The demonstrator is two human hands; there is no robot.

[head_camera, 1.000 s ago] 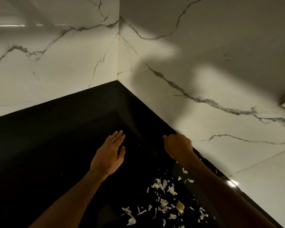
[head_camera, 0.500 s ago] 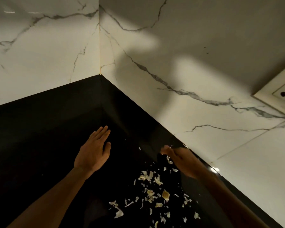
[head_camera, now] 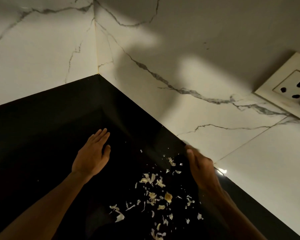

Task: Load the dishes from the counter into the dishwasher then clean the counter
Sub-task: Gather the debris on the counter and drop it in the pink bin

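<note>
I look down into a corner of a glossy black counter (head_camera: 42, 144). Pale garlic peels and scraps (head_camera: 156, 193) lie scattered on it, near the right wall. My left hand (head_camera: 92, 156) rests flat on the counter, fingers straight and together, left of the scraps. My right hand (head_camera: 200, 168) stands on its edge at the scraps' far right side, close to the wall, fingers straight and blurred by motion. Neither hand holds anything. No dishes are in view.
White marble-look tiled walls (head_camera: 180, 75) meet at the corner behind the counter. A cream wall socket (head_camera: 291, 87) is set in the right wall. The counter left of my left hand is bare and dark.
My right hand has opened from a fist and swept back from the corner along the right wall to the peels. My left hand stayed flat. The view has shifted right.
</note>
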